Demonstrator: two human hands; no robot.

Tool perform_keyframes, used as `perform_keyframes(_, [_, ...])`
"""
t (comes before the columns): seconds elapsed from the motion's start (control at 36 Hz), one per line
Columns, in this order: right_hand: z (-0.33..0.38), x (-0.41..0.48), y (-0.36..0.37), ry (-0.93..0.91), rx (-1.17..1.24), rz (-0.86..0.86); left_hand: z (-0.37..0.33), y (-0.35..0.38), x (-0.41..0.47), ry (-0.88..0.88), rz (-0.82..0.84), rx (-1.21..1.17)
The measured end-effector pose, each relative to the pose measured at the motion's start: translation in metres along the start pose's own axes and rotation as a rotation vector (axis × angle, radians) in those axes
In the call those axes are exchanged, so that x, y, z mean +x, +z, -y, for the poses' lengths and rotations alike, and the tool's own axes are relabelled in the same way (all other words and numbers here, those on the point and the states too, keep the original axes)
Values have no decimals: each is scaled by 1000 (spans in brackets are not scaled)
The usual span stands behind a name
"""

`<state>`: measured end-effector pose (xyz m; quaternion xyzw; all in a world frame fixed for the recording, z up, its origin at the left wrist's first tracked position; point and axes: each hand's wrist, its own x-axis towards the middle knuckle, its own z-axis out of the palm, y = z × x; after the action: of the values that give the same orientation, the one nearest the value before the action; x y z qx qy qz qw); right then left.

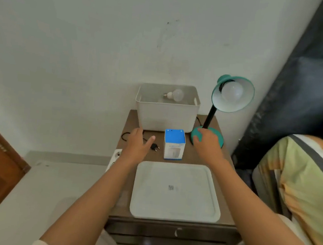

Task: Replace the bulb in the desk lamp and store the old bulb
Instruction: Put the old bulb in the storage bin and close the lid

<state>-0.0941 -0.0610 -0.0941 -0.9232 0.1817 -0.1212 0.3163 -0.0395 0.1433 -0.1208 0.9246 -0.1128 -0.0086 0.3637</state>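
Observation:
A teal desk lamp stands at the back right of a small brown table, with a white bulb in its shade. My right hand rests on the lamp's round teal base. Another white bulb lies inside a white bin at the back. A blue and white bulb box stands upright in front of the bin. My left hand hovers open over the table's left side, just beside the lamp's black plug.
A white tray lies on the table's near half. A black cord runs along the left of the table. A white power strip hangs at the left edge. A wooden door is at the far left, striped bedding at the right.

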Motion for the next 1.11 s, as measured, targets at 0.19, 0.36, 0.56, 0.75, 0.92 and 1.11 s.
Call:
perform_keyframes(0.19, [-71, -81, 20, 183, -112, 138, 39, 53, -83, -98, 50, 109])
perform_keyframes(0.36, [-101, -118, 37, 214, -114, 175, 56, 71, -118, -160, 27, 183])
perform_keyframes(0.56, [-102, -137, 55, 144, 4, -30, 57, 79, -126, -144, -18, 81])
perform_keyframes(0.75, [-95, -143, 56, 171, 52, -100, 56, 77, -130, -180, -29, -3])
perform_keyframes(0.92, [-88, -154, 45, 242, 108, -126, 50, 73, -135, -181, -50, -56])
perform_keyframes(1.11, [-60, -148, 17, 207, 201, -175, 25, 38, -123, -122, -101, -123])
